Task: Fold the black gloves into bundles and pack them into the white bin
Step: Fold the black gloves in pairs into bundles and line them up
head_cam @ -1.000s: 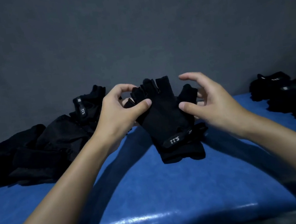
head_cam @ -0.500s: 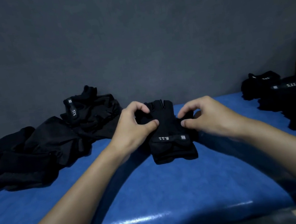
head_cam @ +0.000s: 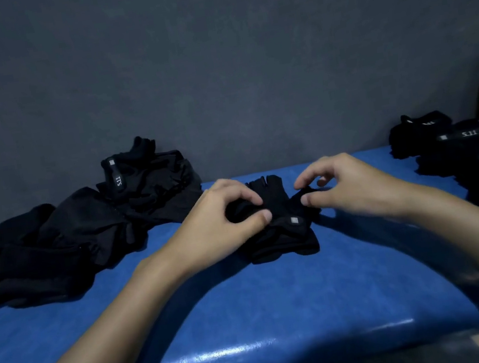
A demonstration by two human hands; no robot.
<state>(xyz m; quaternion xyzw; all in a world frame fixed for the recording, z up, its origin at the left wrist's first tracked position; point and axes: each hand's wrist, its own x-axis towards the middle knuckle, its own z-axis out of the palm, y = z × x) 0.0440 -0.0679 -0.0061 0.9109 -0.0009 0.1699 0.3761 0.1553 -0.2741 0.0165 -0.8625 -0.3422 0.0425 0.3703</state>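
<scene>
Head view, centre frame: left hand (head_cam: 217, 220) and right hand (head_cam: 353, 184), fingers curled, each pinch a side of the black glove (head_cam: 285, 233) on the counter (head_cam: 250, 307).

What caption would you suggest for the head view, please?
Left hand and right hand pinch a black glove on the blue table.

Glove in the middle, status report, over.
Left hand pinches glove, right hand pinches its right edge. Glove on blue table, not yet bundled. Nothing in the way.
</scene>
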